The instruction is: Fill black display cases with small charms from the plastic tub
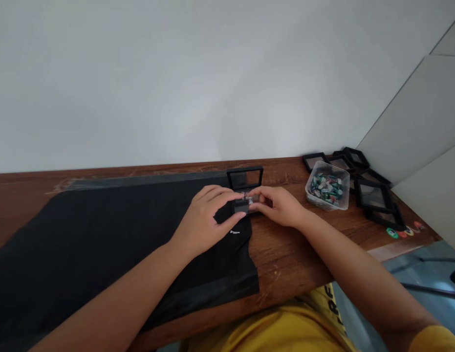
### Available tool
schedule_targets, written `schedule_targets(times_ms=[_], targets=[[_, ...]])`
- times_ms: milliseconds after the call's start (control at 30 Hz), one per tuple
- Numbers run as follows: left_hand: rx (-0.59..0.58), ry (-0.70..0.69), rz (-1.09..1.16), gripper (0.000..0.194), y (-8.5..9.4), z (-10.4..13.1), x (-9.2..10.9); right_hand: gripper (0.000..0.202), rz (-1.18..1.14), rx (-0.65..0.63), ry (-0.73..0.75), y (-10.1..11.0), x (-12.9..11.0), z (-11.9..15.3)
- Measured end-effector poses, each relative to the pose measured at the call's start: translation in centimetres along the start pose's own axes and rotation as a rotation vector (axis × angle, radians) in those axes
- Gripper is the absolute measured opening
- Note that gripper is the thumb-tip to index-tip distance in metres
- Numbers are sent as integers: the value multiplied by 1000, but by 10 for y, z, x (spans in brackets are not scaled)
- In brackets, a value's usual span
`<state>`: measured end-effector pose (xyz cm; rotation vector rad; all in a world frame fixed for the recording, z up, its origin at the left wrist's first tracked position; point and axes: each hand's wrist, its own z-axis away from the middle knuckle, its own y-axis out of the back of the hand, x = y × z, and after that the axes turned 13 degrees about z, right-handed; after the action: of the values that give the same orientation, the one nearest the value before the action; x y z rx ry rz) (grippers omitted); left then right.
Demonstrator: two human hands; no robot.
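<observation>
Head view: an open black frame point(242, 208) lies at the right edge of the black cloth point(120, 230). There the left hand point(203, 217), thumb and forefinger spread, touches it; the right hand point(280, 206) curls over small pale pieces point(250, 200), pinching or not I cannot tell. Positioning them seems in hand, calling next for light fingertips.

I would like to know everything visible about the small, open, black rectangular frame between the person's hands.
The small, open, black rectangular frame looks like plastic. Its far part is raised, with a see-through window inside a thin border; its near part lies low, showing a grey panel, partly covered by fingers. It is at the right edge of the black cloth on the brown wooden table. The bare left hand and right hand are at it; exact contacts are unclear.
</observation>
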<state>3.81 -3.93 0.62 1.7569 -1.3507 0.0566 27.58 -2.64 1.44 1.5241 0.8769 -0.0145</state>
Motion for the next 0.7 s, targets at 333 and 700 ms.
schedule_targets(times_ms=[333,700], targets=[[-23,7,-26,20,-2,1,0,23,-70,1,48,-1,-4,3],[-43,46,48,19,-2,1,1,22,-74,-16,44,0,-6,4]])
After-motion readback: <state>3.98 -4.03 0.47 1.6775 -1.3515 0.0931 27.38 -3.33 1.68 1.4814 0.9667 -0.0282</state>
